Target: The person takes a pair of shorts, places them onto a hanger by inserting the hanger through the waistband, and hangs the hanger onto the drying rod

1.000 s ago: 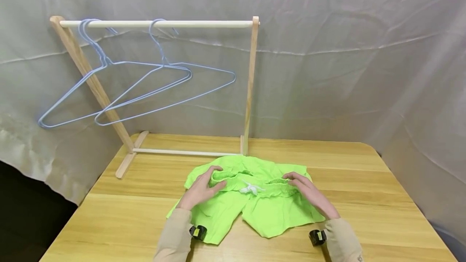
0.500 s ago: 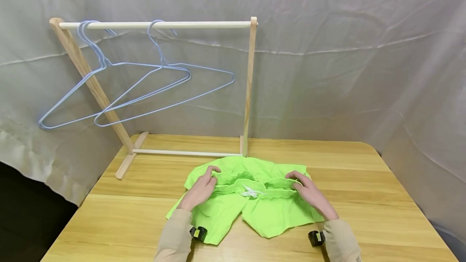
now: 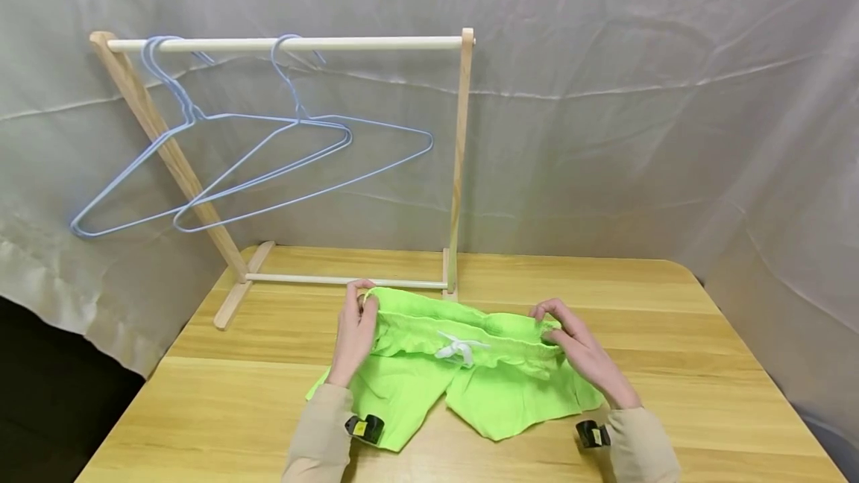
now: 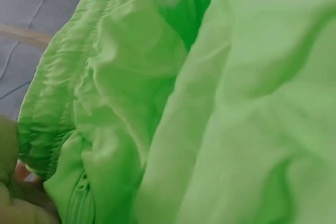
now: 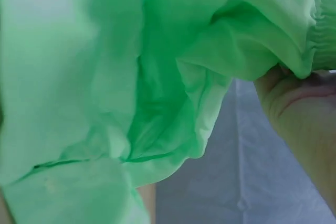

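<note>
Holding the shorts [image 3: 496, 390]: they are on the table [image 3: 691, 364], legs laid toward the person, waistband [image 3: 416, 330] raised between both hands; an uneven pull could twist them.
Waistband opening: front and back edges stand apart; the gathered elastic could spring narrow if either end slips.
Drawstring bow [image 3: 456, 349]: white, at the front middle; a loop could catch a finger.
Left hand [image 3: 353, 338]: thumb and fingers pinch one end, higher in the head view than the other; that tilt could drag the far end loose.
Right hand [image 3: 585, 352]: fingers curl on the opposite end, tips partly hidden; gripping one layer alone could drop the other.
Wooden rack [image 3: 389, 44]: behind the left hand; a knock could swing the blue hangers [image 3: 303, 115].
</note>
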Available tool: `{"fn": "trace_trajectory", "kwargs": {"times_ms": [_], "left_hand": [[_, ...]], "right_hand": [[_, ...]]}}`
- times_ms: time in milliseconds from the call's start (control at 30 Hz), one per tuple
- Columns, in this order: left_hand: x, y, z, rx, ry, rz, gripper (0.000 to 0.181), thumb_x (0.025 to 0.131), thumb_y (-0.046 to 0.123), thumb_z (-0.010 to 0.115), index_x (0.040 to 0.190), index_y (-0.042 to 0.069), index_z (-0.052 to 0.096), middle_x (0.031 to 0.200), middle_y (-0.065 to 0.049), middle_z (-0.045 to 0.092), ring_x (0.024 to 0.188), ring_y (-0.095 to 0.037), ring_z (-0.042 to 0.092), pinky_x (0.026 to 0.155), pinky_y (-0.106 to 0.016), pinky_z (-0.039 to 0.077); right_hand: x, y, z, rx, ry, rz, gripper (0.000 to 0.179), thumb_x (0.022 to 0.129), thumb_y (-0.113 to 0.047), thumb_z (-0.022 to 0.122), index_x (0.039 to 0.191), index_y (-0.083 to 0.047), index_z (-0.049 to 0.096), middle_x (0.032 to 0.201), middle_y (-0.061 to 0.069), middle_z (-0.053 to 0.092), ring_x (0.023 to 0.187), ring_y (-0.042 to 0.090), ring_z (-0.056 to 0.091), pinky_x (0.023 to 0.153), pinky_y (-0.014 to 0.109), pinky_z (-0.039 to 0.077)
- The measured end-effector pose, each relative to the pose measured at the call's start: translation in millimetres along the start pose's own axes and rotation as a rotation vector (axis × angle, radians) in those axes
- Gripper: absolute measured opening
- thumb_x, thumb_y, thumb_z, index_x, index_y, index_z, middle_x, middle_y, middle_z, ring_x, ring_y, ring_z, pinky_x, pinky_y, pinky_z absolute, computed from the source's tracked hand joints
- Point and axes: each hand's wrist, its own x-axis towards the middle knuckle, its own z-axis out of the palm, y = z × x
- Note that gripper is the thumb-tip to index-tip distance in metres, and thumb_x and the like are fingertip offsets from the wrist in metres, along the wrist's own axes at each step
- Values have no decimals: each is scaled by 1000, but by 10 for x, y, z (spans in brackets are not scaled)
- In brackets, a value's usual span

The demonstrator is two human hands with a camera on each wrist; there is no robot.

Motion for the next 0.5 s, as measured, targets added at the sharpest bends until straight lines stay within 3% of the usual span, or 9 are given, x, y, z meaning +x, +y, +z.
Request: {"fn": "trace_trajectory", "kwargs": {"times_ms": [100, 233, 400, 500], "left_hand": [[11, 24, -5, -45, 49, 1, 24, 104, 5, 42, 128, 2, 47, 65, 6, 33, 49, -3, 29, 50, -19, 29], [26, 69, -29, -94, 92, 2, 22, 102, -1, 43, 124, -2, 49, 64, 5, 35, 50, -3, 30, 49, -18, 29], [8, 142, -78, -110, 127, 29, 20, 101, 1, 47, 121, 1, 51, 65, 7, 39, 52, -2, 32, 50, -18, 31], [-34, 242, -119, -120, 124, 11, 21, 101, 1, 47, 121, -1, 51, 64, 6, 38, 52, -3, 32, 49, -19, 31]], "right_hand": [[3, -56, -9, -13, -47, -45, 22, 101, 5, 43, 105, -10, 58, 113, -1, 59, 110, -1, 53, 91, 20, 46], [-3, -58, -22, -20, -89, -89, 22, 101, 4, 47, 99, -11, 64, 100, 2, 63, 90, 1, 56, 78, 22, 50], [-27, -39, -30, -52, -102, -65, 16, 93, -1, 64, 98, -17, 65, 90, -6, 61, 66, 2, 46, 58, 25, 42], [-32, -39, -30, -68, -118, -64, 19, 88, -3, 72, 97, -18, 65, 92, -2, 62, 69, 1, 46, 57, 24, 42]]}}
